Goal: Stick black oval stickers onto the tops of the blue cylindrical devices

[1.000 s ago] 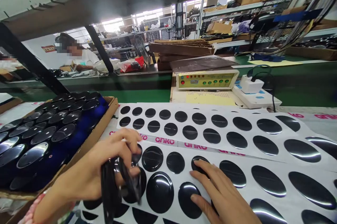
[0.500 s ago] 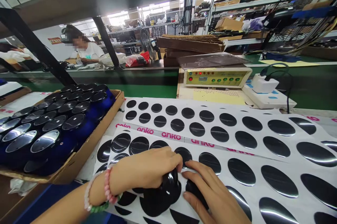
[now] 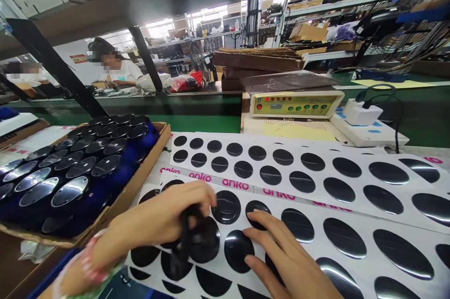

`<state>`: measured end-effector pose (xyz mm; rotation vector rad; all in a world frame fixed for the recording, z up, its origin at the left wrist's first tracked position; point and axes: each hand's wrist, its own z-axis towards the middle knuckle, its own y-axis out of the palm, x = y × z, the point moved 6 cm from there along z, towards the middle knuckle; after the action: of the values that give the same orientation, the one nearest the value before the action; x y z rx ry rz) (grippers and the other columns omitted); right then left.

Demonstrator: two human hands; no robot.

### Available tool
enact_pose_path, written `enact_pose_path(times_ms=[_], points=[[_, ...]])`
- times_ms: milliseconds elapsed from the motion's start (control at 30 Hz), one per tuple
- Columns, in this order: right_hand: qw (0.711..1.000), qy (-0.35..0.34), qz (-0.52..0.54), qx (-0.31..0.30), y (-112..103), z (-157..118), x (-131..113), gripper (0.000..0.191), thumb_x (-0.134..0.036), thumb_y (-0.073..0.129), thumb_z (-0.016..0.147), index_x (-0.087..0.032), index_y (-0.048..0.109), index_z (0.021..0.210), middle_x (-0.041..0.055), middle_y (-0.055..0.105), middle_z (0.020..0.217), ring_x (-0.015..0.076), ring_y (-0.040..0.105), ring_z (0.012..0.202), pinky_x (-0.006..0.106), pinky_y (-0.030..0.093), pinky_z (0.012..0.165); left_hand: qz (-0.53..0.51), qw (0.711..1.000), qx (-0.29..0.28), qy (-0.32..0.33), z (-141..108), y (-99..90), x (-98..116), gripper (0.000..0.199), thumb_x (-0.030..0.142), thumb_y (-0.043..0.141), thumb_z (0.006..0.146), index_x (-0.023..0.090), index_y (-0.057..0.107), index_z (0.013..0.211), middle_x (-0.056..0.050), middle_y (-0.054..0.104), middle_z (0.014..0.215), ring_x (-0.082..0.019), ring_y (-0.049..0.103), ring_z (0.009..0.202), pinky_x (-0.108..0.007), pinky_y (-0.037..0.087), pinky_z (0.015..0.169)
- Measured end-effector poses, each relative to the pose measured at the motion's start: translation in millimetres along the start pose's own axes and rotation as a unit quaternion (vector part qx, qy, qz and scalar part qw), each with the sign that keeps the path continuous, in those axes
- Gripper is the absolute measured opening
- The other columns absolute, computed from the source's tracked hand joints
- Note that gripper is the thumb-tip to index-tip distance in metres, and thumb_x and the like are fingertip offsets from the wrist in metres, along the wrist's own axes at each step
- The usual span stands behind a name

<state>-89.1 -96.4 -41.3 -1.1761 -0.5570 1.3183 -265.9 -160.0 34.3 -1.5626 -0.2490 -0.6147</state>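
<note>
Left grip [image 3: 172, 210] shifted left, black piece [image 3: 183, 239] underneath.

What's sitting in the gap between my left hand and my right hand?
In the head view, between your left hand and right hand lie at least two glossy black discs on the white sheet.

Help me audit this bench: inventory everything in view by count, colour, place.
discs: many, black, on sheets
sheets: several, white, centre to right
tray: one, brown, left
containers: many, dark blue and black, in tray
control box: one, yellow front, behind sheets
power strip: one, white, right
cardboard stack: one, brown, background
people: two, white tops, background left
left hand: one, bare, holding blurred black item
right hand: one, bare, fingers over discs
</note>
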Motion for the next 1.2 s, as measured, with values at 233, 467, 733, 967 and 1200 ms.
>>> enact_pose_path(times_ms=[233,467,733,967,1200], points=[[1.0,-0.001,-0.011,-0.01,11.4,7.0,4.4,0.028,-0.03,0.057,0.086,-0.021,0.062,0.112,0.0116,0.063,0.119,0.0253,0.06,0.109,0.036,0.058,0.081,0.085,0.968,-0.224,0.07,83.4,43.1,-17.4,0.051,-0.003,0.051,0.064,0.021,0.045,0.108,-0.003,0.053,0.095,-0.017,0.054,0.084,-0.024,0.045,0.071],[1.0,0.002,-0.006,-0.016,9.7,8.8,4.5,0.027,-0.03,0.059,0.084,-0.024,0.063,0.11,0.0094,0.064,0.118,0.0247,0.062,0.107,0.036,0.058,0.08,0.113,0.966,-0.222,0.073,84.0,41.1,-13.9,0.043,-0.005,0.049,0.063,0.021,0.052,0.097,-0.002,0.055,0.089,-0.018,0.052,0.08,-0.025,0.043,0.067],[0.999,-0.015,-0.028,0.027,6.6,2.3,7.4,0.028,-0.032,0.058,0.085,-0.025,0.061,0.112,0.0078,0.064,0.118,0.0256,0.063,0.104,0.038,0.06,0.077,0.065,0.992,0.105,-0.036,-13.0,-32.8,-8.5,0.018,0.003,0.056,0.076,0.02,0.049,0.075,-0.003,0.052,0.101,-0.02,0.048,0.1,-0.033,0.04,0.087],[0.999,-0.012,0.029,0.008,15.5,10.1,-12.5,0.027,-0.028,0.056,0.086,-0.024,0.059,0.113,0.0061,0.06,0.124,0.0205,0.061,0.108,0.027,0.058,0.081,-0.076,0.995,0.019,-0.069,-30.5,17.9,-3.6,0.048,-0.007,0.046,0.067,0.024,0.048,0.104,-0.002,0.056,0.116,-0.016,0.055,0.099,-0.027,0.045,0.085],[0.999,-0.039,-0.005,0.02,22.3,12.3,-17.7,0.027,-0.022,0.058,0.082,-0.021,0.061,0.108,0.0101,0.064,0.115,0.0231,0.065,0.098,0.032,0.06,0.073,0.072,0.992,-0.075,-0.069,8.1,50.0,-23.8,0.072,-0.01,0.038,0.052,0.021,0.04,0.117,-0.005,0.053,0.106,-0.019,0.049,0.098,-0.029,0.046,0.08]])
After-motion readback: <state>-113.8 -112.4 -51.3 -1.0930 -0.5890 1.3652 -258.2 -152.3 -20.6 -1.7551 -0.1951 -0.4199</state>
